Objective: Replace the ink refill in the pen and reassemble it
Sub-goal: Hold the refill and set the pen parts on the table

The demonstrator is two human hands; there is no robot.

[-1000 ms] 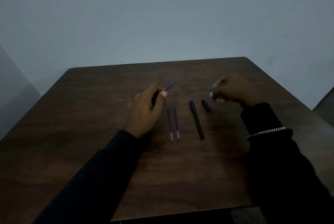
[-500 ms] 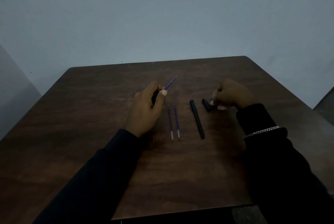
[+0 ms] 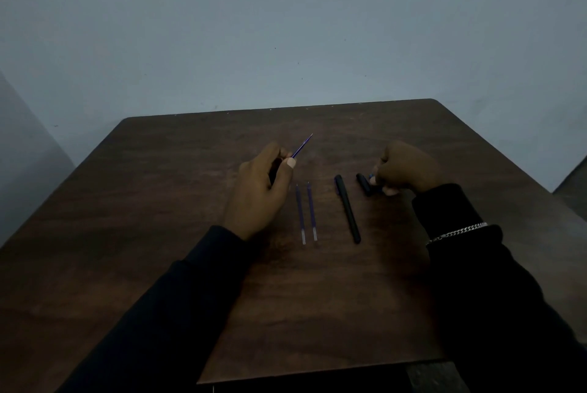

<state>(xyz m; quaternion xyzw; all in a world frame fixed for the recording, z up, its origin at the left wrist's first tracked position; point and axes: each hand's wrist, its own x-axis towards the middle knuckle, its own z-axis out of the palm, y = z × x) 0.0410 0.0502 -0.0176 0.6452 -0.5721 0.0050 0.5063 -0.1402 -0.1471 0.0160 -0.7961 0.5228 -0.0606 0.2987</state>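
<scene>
Toward the middle of the table [image 3: 317,313], a little nearer its far edge, the left hand [image 3: 260,192] holds a dark pen part with a blue refill [image 3: 303,146] sticking out of its top. That refill's long axis slants up and away, its fine tip aimed at the far right corner; the fingers are curled tight round the part, thumb pressed on its side, so this grip is clenched on it and lifted off the wood.

Just to the right of that hand lie two spare refills [image 3: 306,213], side by side and nearly parallel, long axes running from the near edge toward the far edge, pale ends nearest the person, tips pointing away. Further right lies a long black pen barrel [image 3: 347,208], leaning slightly, its thicker end toward the far edge. Beside it sits a short black cap piece [image 3: 363,184], and the right hand [image 3: 406,170] is bunched down against it; a speck of blue shows at the fingertips, but whether they have closed on that piece or on something smaller I cannot tell from here.

As I judge it, the old refill is due to come out, so the spares matter most: they lie just right of the left hand, well left of the right one. Picking one up would mean a pinch across its long axis, and the thin rods may roll.

A chain bracelet [image 3: 457,232] shows over the right sleeve.
</scene>
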